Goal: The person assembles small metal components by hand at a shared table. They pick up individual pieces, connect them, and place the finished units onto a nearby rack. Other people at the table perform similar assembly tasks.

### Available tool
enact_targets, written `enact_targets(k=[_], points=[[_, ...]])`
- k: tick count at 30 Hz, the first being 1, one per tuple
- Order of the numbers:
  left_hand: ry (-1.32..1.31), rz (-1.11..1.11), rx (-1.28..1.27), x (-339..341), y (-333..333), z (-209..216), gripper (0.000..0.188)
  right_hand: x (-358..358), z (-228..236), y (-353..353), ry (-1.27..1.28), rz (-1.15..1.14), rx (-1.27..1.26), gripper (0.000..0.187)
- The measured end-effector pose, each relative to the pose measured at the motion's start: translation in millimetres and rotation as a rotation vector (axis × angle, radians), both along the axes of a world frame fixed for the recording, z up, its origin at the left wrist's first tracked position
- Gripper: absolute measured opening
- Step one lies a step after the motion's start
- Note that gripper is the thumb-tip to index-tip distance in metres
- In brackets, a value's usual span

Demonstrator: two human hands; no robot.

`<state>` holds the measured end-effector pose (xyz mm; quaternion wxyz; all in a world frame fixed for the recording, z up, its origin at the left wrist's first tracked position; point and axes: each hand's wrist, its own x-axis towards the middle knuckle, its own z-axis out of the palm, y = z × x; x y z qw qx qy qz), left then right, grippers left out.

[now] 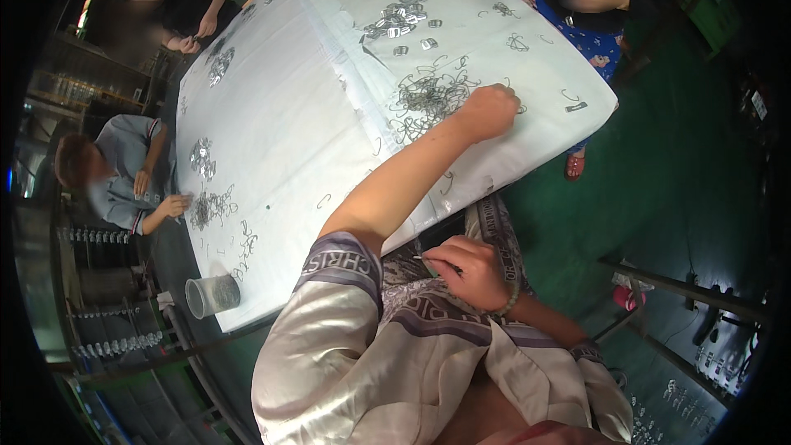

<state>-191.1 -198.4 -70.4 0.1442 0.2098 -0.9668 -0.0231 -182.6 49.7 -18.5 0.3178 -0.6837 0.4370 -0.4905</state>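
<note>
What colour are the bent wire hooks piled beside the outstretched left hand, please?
The bent wire hooks look dark grey; the head view shows them best.

White tabletop [280, 115]; dark hooks [428, 95]; green floor [593, 206]; blue patterned garment [600, 45].

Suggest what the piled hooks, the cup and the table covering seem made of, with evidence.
Hooks: probably metal wire, dull grey, thin and bent. Cup: perhaps plastic, cloudy; its wall looks translucent. Table covering: paper or plastic sheet, mostly matte white, ragged seam.
</note>
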Motion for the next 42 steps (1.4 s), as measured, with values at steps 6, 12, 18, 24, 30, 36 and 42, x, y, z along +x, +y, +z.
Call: enact_targets(k=[6,12,18,24,30,36,42], points=[[0.187,0.291,0.294,130,29,59,0.017,5,0,-2,-0.015,0.001,-0.023,0.01],[-0.03,0.752,0.257,286,91,62,0.015,11,-2,-3,-0.015,-0.013,-0.023,0.012],[-0.356,1.042,0.379,362,147,27,0.015,14,-4,-1,0.02,-0.005,-0.008,0.011],[-0.28,1.001,0.363,338,132,42,0.013,17,-3,2,0.039,-0.012,-0.003,0.011],[0.197,0.65,0.389,233,50,38,0.015,19,-1,5,0.072,-0.001,-0.002,0.012],[0.141,0.518,0.277,160,-23,-6,0.027,22,-1,8,0.038,0.037,0.038,0.013],[0.142,0.306,0.318,138,-59,-1,0.022,22,-7,7,0.032,0.056,0.033,0.013]])
